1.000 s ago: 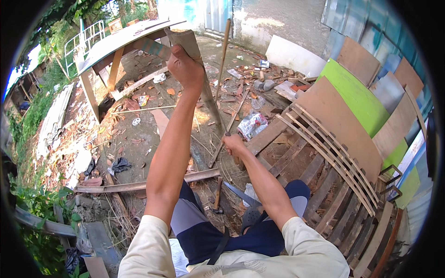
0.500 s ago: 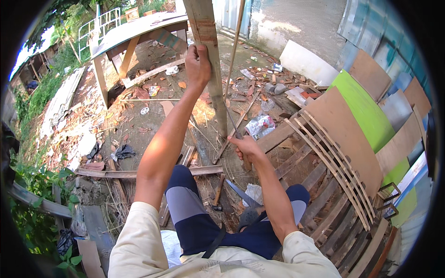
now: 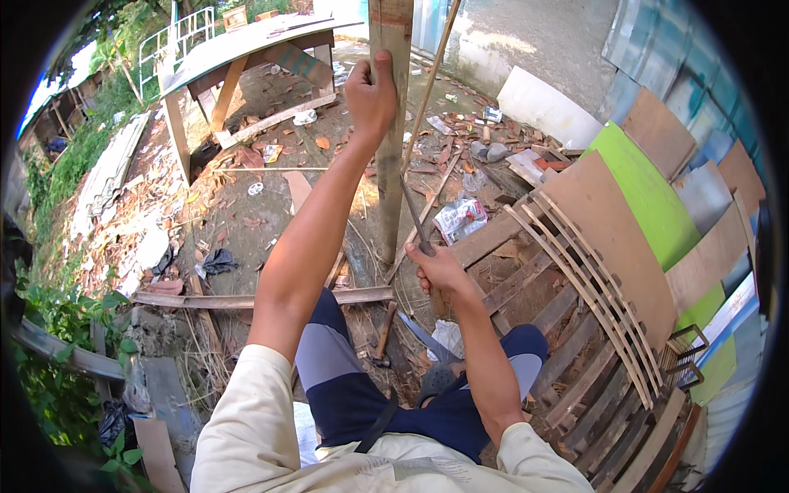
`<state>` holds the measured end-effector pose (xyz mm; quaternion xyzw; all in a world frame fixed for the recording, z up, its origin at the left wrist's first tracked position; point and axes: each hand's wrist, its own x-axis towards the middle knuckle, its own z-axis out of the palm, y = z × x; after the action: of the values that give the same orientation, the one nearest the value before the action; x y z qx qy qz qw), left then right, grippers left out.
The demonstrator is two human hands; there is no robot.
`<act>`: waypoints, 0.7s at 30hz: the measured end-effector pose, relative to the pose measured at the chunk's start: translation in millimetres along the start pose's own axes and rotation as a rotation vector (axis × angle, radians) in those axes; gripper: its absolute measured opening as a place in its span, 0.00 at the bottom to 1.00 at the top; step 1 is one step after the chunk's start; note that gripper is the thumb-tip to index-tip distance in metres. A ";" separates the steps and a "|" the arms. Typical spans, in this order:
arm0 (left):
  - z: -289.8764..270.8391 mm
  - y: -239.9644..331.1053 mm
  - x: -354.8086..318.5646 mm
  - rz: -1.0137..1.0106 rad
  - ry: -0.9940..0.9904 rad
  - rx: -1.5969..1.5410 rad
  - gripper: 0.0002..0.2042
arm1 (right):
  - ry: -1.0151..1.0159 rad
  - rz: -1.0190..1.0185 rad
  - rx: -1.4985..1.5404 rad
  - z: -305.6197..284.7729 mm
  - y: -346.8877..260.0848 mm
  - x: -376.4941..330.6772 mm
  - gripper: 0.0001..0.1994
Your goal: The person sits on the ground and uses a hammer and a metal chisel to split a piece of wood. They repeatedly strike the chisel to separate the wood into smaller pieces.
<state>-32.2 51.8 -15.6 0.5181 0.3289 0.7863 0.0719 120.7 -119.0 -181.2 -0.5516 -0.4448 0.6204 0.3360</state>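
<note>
A long wooden beam (image 3: 389, 185) stands nearly upright in front of me, its lower end by the ground. My left hand (image 3: 370, 97) is closed around its upper part, thumb pointing up. In my right hand (image 3: 438, 269) is the wooden handle of a machete (image 3: 415, 214). Its dark, narrow blade points up and away, just right of the beam; whether it touches the wood I cannot tell. Below, between my knees, lie a hammer (image 3: 385, 333) with a wooden handle and a bluish saw blade (image 3: 427, 338), partly hidden.
A wooden table (image 3: 246, 53) stands far left. A slatted wooden pallet (image 3: 575, 361) lies right, with thin strips (image 3: 588, 287) over it. Plywood sheets (image 3: 612, 238) lean by the metal fence. A plank (image 3: 263, 297) crosses the ground before me, amid leaves and litter.
The beam's top has swung right, and my left hand has moved up and right with it. My right hand has shifted slightly right, still gripping the machete.
</note>
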 end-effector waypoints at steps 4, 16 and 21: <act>-2.7 -11.2 -12.4 0.041 0.018 0.013 0.33 | 0.014 0.013 -0.088 4.4 14.0 20.1 0.24; -31.2 -47.9 1.6 -0.071 -0.133 0.091 0.38 | -0.312 0.103 0.345 27.1 45.6 46.8 0.14; -41.5 -47.6 9.9 -0.083 -0.193 0.072 0.41 | -0.501 0.097 0.529 28.2 58.5 57.3 0.11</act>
<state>-83.3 74.7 -46.4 0.5795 0.3696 0.7168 0.1171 87.9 -94.2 -257.4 -0.2970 -0.3110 0.8451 0.3175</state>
